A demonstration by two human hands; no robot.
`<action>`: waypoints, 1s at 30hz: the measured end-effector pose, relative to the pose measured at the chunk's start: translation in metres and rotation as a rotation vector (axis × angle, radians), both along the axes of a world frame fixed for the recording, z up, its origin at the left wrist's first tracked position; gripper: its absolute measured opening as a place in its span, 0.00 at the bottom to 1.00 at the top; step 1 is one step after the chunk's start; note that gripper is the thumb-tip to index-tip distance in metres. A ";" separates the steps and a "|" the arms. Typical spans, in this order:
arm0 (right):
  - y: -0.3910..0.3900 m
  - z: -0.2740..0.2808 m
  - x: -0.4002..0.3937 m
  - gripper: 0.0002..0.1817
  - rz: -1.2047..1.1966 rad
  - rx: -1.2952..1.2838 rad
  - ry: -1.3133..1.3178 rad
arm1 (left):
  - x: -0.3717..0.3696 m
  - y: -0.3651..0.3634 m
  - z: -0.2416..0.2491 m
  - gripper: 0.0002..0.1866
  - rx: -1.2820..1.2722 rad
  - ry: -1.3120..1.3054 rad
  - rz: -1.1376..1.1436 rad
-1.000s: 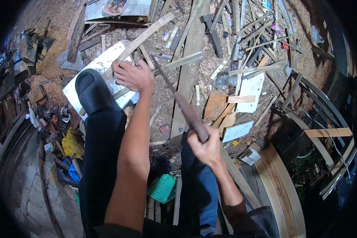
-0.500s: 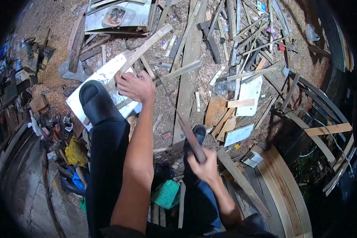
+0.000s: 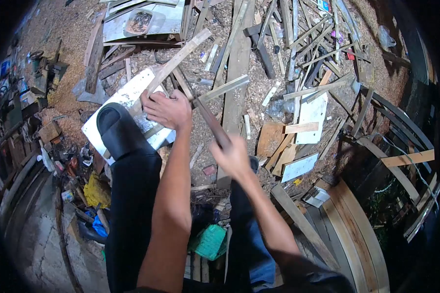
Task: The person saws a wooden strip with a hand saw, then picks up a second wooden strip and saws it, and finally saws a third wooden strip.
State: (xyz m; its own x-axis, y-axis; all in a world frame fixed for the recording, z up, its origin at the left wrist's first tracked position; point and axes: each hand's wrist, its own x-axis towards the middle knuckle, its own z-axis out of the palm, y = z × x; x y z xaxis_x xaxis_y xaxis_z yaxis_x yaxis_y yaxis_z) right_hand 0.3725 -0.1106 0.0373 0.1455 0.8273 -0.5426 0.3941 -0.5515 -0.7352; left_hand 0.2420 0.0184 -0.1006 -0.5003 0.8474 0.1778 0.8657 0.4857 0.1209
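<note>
My left hand (image 3: 167, 110) is closed over crossed wooden strips, pressing them onto a white board (image 3: 141, 84). One long wooden strip (image 3: 183, 51) runs up and away from under the fingers; a shorter strip (image 3: 225, 89) sticks out to the right. In my right hand (image 3: 233, 157) is what looks like a handsaw (image 3: 212, 122), seen nearly edge-on. Its far end meets the wood just right of my left hand, and the part beyond is hidden. My left foot in a black shoe (image 3: 115, 124) rests on the white board.
A wide plank (image 3: 236, 105) lies along the ground ahead. A tub of small metal pieces (image 3: 141, 22) stands on a pale board at the top. Scrap wood (image 3: 322, 44) is heaped at upper right, curved planks (image 3: 352, 229) at lower right. A green bundle (image 3: 210, 241) lies between my legs.
My right hand has pushed the saw forward and up-left, so less of it shows on my side of the wood. My left hand keeps its hold on the strips.
</note>
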 end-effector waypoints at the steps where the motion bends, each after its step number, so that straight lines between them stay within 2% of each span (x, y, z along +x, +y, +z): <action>1: 0.005 -0.010 -0.003 0.11 -0.036 -0.035 0.065 | -0.001 0.000 -0.001 0.13 -0.008 0.015 -0.006; 4: 0.005 -0.008 -0.012 0.12 -0.202 -0.176 0.228 | -0.002 -0.001 0.000 0.13 0.038 0.041 -0.033; 5: -0.012 0.034 0.000 0.11 -0.164 -0.096 0.093 | -0.001 -0.001 0.002 0.13 -0.006 -0.008 -0.014; 7: -0.064 0.061 0.012 0.11 -0.191 -0.145 0.142 | -0.001 0.003 0.003 0.13 -0.015 -0.022 0.006; 8: -0.076 0.065 0.017 0.11 -0.127 -0.227 0.128 | -0.001 0.001 0.002 0.13 -0.042 -0.021 0.009; 10: -0.053 0.058 0.015 0.11 -0.206 -0.403 0.202 | 0.001 0.001 0.000 0.13 -0.015 -0.023 0.002; 12: -0.042 0.028 0.012 0.10 -0.139 -0.356 0.140 | -0.001 0.001 0.000 0.13 -0.002 -0.030 0.002; 13: -0.032 0.028 0.007 0.10 -0.246 -0.265 0.212 | 0.000 0.001 0.000 0.13 -0.011 -0.028 0.008; 16: -0.033 0.018 0.002 0.10 -0.307 -0.244 0.237 | -0.001 0.002 -0.002 0.13 -0.007 -0.003 0.000; 22: -0.035 0.023 0.000 0.11 -0.281 -0.171 0.166 | -0.006 -0.007 0.006 0.11 0.007 -0.098 -0.017; 24: -0.024 0.032 0.002 0.12 -0.263 -0.143 0.170 | -0.016 -0.011 0.011 0.11 0.100 -0.220 -0.167; 26: -0.010 0.052 0.006 0.12 -0.278 -0.261 0.218 | -0.034 -0.023 0.021 0.12 0.088 -0.280 -0.197; 28: -0.013 0.044 0.006 0.13 -0.192 -0.169 0.160 | -0.052 -0.036 0.041 0.16 -0.147 -0.370 -0.374; 29: -0.015 0.040 0.006 0.14 -0.143 -0.107 0.082 | -0.060 -0.046 0.053 0.20 -0.238 -0.330 -0.431; 30: -0.019 0.039 0.005 0.15 -0.100 -0.049 0.001 | -0.068 -0.060 0.063 0.20 -0.221 -0.330 -0.414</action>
State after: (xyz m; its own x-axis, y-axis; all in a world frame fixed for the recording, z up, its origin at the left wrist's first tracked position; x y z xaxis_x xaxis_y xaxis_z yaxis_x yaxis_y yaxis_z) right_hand 0.3775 -0.1300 0.0765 0.2253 0.7815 -0.5819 0.3345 -0.6230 -0.7071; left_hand 0.1744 -0.0420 -0.0380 -0.1177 0.9837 -0.1356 0.9227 0.1588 0.3512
